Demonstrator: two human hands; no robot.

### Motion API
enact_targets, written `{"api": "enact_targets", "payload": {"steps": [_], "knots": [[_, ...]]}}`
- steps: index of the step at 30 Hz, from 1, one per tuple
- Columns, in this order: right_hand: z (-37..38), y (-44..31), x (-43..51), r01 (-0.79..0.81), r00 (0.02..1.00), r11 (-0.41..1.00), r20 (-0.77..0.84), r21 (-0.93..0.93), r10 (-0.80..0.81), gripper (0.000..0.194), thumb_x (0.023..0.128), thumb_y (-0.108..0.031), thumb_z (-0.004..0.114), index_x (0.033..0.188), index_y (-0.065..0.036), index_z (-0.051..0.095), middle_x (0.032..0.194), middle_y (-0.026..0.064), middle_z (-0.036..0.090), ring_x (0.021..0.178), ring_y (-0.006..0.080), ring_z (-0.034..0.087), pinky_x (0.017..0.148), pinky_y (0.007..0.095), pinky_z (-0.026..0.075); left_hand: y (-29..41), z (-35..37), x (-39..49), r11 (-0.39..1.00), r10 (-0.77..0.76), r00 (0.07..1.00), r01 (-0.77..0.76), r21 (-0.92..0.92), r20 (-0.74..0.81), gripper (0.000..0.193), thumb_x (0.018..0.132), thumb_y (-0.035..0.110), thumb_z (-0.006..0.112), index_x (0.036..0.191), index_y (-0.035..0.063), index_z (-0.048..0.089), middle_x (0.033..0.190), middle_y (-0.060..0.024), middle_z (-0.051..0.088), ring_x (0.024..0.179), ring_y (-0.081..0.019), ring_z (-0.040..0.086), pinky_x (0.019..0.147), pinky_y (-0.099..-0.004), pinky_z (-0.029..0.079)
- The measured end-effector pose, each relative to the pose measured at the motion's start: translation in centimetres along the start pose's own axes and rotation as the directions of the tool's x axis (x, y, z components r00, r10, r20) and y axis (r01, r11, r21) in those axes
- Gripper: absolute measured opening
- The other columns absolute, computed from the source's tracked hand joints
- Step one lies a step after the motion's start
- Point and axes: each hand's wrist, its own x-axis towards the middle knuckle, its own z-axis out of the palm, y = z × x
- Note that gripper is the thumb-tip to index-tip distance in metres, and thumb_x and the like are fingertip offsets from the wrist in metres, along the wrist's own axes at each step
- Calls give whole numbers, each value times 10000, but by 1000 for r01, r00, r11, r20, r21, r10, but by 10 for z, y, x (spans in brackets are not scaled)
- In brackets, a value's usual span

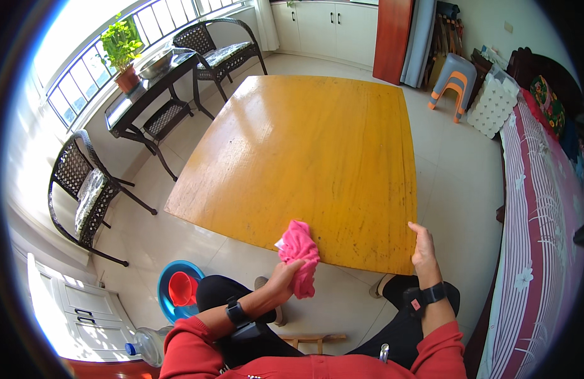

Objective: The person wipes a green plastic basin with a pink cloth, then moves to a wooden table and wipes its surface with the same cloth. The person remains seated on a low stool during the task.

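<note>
A square wooden table [315, 156] with a glossy yellow-brown top stands in front of my knees. Bunched in my left hand [285, 279] is a pink cloth [299, 251], held at the table's near edge. The cloth's upper end overlaps the tabletop, and its lower end hangs below the edge. A small white tag shows on its left side. My right hand [423, 246] rests against the table's right edge near the front corner, thumb up along the rim; its other fingers are largely hidden. I see no object in that hand.
To my left on the floor sits a blue basin [166, 298] holding a red scoop [182, 288], near a clear plastic bottle [150, 345]. A wicker chair [90, 189] and a glass-topped side table [154, 85] line the window. The bed [533, 237] runs along the right.
</note>
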Motion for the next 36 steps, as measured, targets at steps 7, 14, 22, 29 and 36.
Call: {"api": "enact_targets", "payload": {"steps": [7, 14, 22, 29, 36], "knots": [[43, 5, -6, 416, 848, 585, 64, -697, -527, 797, 893, -298, 680, 1502, 23, 278, 1524, 299, 308, 1437, 411, 286, 1168, 468, 275, 41, 30, -4, 470, 557, 804, -512, 719, 209, 693, 888, 217, 730, 1444, -6, 382, 1319, -157, 506, 1163, -253, 554, 995, -391, 474], [97, 15, -32, 575, 793, 199, 482, -794, -371, 660, 922, -268, 618, 1458, 26, 368, 1463, 277, 424, 1387, 409, 373, 1164, 492, 273, 20, 59, 67, -554, 543, 508, -381, 740, 668, 564, 794, 242, 736, 1323, 134, 574, 1468, -181, 418, 1322, -411, 382, 1093, -532, 369], [106, 19, -51, 546, 816, -132, 561, -827, -139, 687, 949, -345, 590, 1481, 13, 343, 1564, 276, 262, 1478, 407, 205, 1204, 501, 180, 115, -75, 114, -479, 823, 266, -149, 865, 502, 354, 823, 142, 670, 1175, 117, 643, 1309, -126, 570, 1206, -377, 509, 1024, -465, 441], [106, 20, -50, 563, 804, -206, 589, -800, -89, 699, 945, -356, 600, 1478, 20, 350, 1566, 290, 247, 1474, 432, 206, 1200, 500, 202, 183, -198, 83, -73, 949, 313, 319, 945, -32, 496, 847, 392, 654, 1235, 82, 641, 1307, -238, 546, 1266, -402, 464, 1099, -510, 345], [111, 33, -57, 726, 623, -297, 776, -620, -98, 606, 900, -304, 652, 1370, 41, 485, 1483, 297, 383, 1399, 427, 350, 1144, 468, 325, 103, 15, 150, -402, 627, 507, -440, 803, 591, 518, 814, 334, 756, 1269, 140, 601, 1406, -180, 483, 1282, -402, 494, 1044, -484, 454]]}}
